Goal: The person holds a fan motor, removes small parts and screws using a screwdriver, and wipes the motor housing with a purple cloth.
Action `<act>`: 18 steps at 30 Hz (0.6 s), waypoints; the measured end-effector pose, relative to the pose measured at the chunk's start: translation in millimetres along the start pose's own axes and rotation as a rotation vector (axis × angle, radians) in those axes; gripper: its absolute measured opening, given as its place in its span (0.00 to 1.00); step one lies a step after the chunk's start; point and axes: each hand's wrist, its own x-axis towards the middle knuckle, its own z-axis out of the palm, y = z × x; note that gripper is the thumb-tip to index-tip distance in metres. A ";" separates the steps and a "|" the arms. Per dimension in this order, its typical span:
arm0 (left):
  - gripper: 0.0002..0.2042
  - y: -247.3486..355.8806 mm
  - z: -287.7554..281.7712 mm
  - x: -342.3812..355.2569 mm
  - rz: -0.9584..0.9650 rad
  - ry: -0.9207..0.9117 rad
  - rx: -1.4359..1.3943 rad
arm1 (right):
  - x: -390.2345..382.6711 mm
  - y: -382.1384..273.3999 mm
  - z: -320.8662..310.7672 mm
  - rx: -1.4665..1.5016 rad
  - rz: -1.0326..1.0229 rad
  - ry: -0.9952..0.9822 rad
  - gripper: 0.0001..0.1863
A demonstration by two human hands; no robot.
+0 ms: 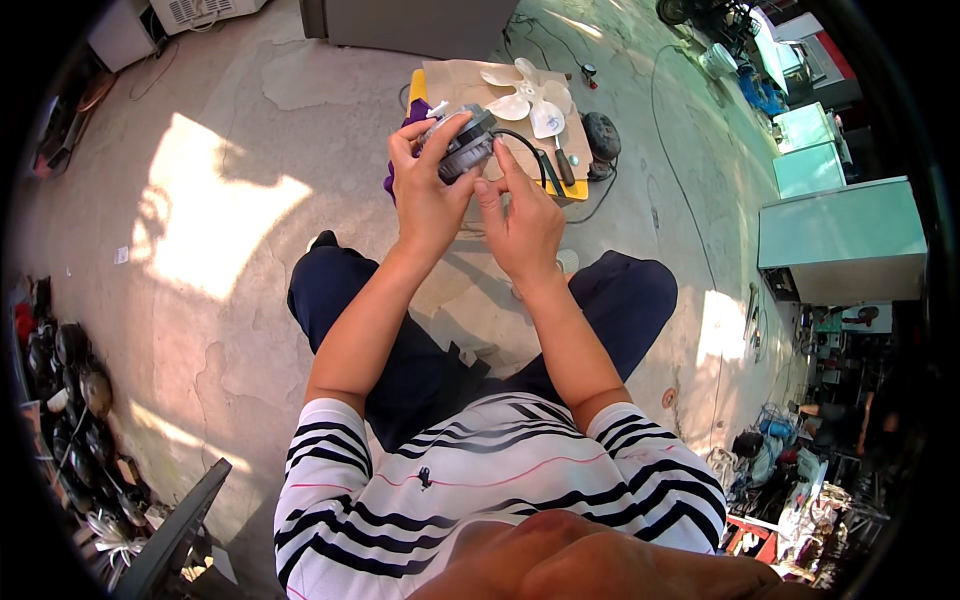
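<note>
A grey, round fan motor [468, 145] is held up above a low work surface, tilted, with a black cable [525, 140] running from its right side. My left hand [428, 195] grips it from the left, thumb below and fingers over its top. My right hand [525, 215] has its index finger and thumb against the motor's near right edge. Beyond the motor lies a whitish fan blade [530, 97] on brown cardboard [450, 75]. A screwdriver [565, 168] with a dark handle rests to the right of the motor. Purple cloth [390, 183] shows behind my left fingers.
Yellow edges [577, 190] of the work surface show under the cardboard. A dark rounded object [601, 135] with a cable stands on the floor to its right. A grey cabinet [420, 25] is ahead; pale green cabinets [840, 235] stand right. Piled parts [70, 400] lie left.
</note>
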 end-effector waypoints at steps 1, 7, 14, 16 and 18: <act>0.32 -0.4 -0.1 -0.1 0.000 0.003 0.003 | 0.5 1.9 1.3 -0.002 0.030 0.020 0.30; 0.33 -4.1 0.6 -0.3 0.005 0.010 0.015 | 4.9 -1.4 -0.9 -0.009 0.022 0.024 0.26; 0.31 0.0 -7.0 2.8 -0.021 0.001 0.040 | 10.7 27.8 -6.8 0.174 0.007 0.280 0.12; 0.31 -3.8 -9.6 4.1 -0.017 0.014 0.027 | 25.0 64.2 -11.0 0.220 0.188 0.327 0.09; 0.32 -2.2 -8.3 5.9 -0.009 0.003 0.007 | 26.5 135.0 -9.6 -0.068 0.298 0.202 0.11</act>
